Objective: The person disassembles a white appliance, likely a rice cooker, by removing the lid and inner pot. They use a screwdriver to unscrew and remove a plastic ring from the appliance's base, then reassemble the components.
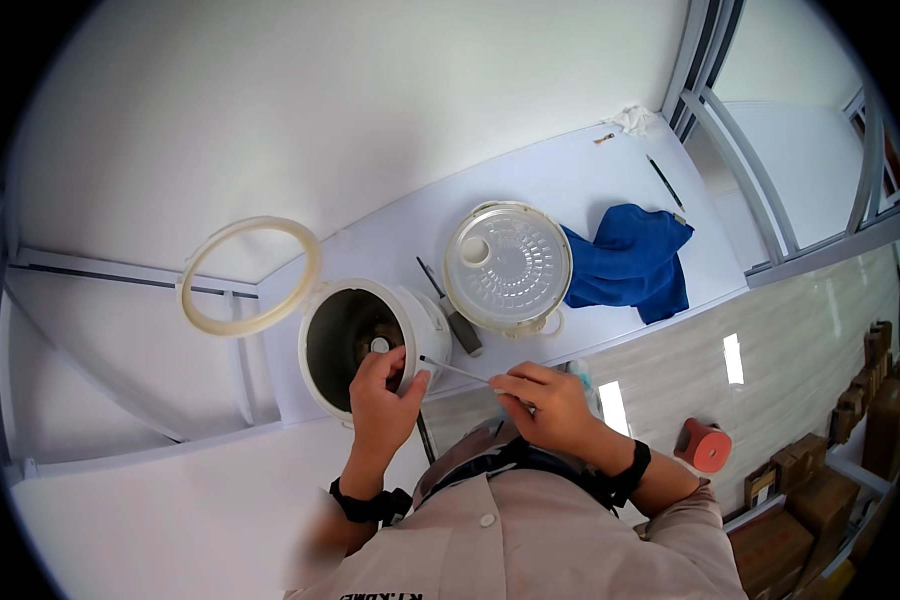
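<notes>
a white pot body [428, 312] lies on its side by the left end of the table [715, 245], close to the near edge, its dark round mouth turned toward eight o'clock. a pale disc [380, 345] shows deep inside. the left hand [380, 395] is at the mouth's right side, fingers bent over the rim and thumb set apart from them; the fingertips are partly hidden, so i cannot tell whether they pinch anything. the right hand [550, 405], at four o'clock from the mouth and out past the near edge, holds a slim metal rod [457, 370] in a narrow grip between thumb and fingers. the rod points toward ten o'clock, its dark tip just beside the rim and near the left thumb.

a cream ring [313, 265] stands at ten o'clock from the pot. at two o'clock, a grey-handled tool [460, 328] lies between the pot and a round, ribbed lid [490, 290], a tight gap. at three o'clock from the lid, a blue cloth [630, 255] is bunched, its lower corner reaching the near edge. there is more room along the wall side above lid and cloth, and toward the right end, where a dark thin stick [665, 183] lies at one o'clock from the cloth. crumpled white tissue [632, 120] sits in the far corner.
</notes>
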Demonstrator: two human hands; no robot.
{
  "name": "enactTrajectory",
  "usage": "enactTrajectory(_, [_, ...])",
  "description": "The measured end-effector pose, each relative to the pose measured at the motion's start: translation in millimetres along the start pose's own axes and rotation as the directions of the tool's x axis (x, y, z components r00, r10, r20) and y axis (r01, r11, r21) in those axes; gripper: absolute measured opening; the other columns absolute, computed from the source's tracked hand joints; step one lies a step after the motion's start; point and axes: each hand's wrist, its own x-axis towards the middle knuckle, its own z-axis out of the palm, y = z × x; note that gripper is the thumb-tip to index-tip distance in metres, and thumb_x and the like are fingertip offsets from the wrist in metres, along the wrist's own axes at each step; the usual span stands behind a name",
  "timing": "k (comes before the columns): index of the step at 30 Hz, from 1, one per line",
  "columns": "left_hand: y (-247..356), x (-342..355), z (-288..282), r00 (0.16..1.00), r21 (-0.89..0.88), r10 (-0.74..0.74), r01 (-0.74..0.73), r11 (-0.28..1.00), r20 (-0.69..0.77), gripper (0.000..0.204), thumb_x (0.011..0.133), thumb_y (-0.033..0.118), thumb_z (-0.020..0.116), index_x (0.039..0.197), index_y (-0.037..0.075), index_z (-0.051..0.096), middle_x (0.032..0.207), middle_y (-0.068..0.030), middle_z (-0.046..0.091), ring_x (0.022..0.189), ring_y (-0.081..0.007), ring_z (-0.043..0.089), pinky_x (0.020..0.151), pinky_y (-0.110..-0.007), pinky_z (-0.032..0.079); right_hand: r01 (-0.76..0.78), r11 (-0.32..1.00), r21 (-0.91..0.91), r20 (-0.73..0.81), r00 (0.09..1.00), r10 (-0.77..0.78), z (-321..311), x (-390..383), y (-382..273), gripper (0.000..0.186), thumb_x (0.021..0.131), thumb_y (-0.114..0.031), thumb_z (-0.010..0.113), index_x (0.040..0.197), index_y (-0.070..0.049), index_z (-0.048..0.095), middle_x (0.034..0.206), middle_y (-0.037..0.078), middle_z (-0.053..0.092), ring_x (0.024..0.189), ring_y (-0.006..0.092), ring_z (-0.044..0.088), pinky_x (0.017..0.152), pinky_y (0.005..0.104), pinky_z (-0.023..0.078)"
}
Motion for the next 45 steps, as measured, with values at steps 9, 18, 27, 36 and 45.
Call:
enactTrajectory(9, [0.1, 6.5, -4.8, 0.999, -0.014, -0.020, 0.021, 1.000, 0.049, 0.040, 0.084, 0.002, 0.088, 0.122, -0.002, 0.074, 0.099, -0.0099, 0.069, 0.085, -0.0194, 0.070, 0.074, -0.031, 0.057, 0.005, 1.000, -0.029, -0.094, 0.996, -0.007, 9.6, -6.8, -11.2, 0.027, 0.086, -0.004, 0.081, 0.111, -0.013, 0.079, 0.095, 0.003, 0.073, 0.073, 0.0261, 0.072, 0.061, 0.0370, 0.057])
enactTrajectory(18, [-3.5, 8.7, -7.2, 0.988, -0.139, -0.054, 0.074, 0.988, 0.144, 0.051, 0.087, -0.001, 0.084, 0.137, -0.003, 0.070, 0.112, -0.0125, 0.077, 0.103, -0.0189, 0.077, 0.089, -0.032, 0.060, 0.041, 0.991, -0.127, -0.145, 0.988, -0.060, 21.6, -16.4, -18.7, 0.028, 0.086, -0.006, 0.080, 0.113, -0.013, 0.079, 0.093, 0.003, 0.072, 0.073, 0.0261, 0.072, 0.060, 0.0370, 0.056])
enactTrajectory(27, [-4.3, 13.9, -10.2, 0.969, -0.170, -0.100, 0.140, 0.975, 0.228, 0.053, 0.092, -0.001, 0.082, 0.143, -0.006, 0.067, 0.117, -0.0106, 0.079, 0.103, -0.0123, 0.073, 0.091, -0.028, 0.058, 0.045, 0.976, -0.214, -0.074, 0.995, -0.063, 18.1, -17.9, -34.0, 0.036, 0.082, 0.001, 0.080, 0.117, -0.008, 0.079, 0.092, 0.006, 0.072, 0.073, 0.0276, 0.071, 0.061, 0.0375, 0.057])
enactTrajectory(36, [4.2, 15.9, -12.7, 0.963, -0.136, -0.134, 0.169, 0.976, 0.235, 0.050, 0.093, 0.003, 0.084, 0.141, -0.005, 0.070, 0.111, -0.0059, 0.079, 0.097, -0.0088, 0.071, 0.086, -0.026, 0.057, 0.088, 0.965, -0.249, -0.064, 0.992, -0.107, 19.1, -20.1, -31.8, 0.036, 0.084, -0.002, 0.078, 0.119, -0.009, 0.077, 0.091, 0.005, 0.065, 0.071, 0.0268, 0.069, 0.058, 0.0382, 0.054])
enactTrajectory(45, [-0.5, 14.2, -8.3, 0.973, -0.154, -0.138, 0.168, 0.974, 0.185, 0.048, 0.091, 0.010, 0.086, 0.136, -0.001, 0.074, 0.103, -0.0123, 0.084, 0.088, -0.0105, 0.073, 0.083, -0.028, 0.058, 0.113, 0.962, -0.250, -0.031, 0.992, -0.124, 15.7, -20.3, -31.5, 0.039, 0.084, -0.002, 0.077, 0.122, -0.009, 0.076, 0.091, 0.005, 0.062, 0.071, 0.0263, 0.069, 0.057, 0.0386, 0.053])
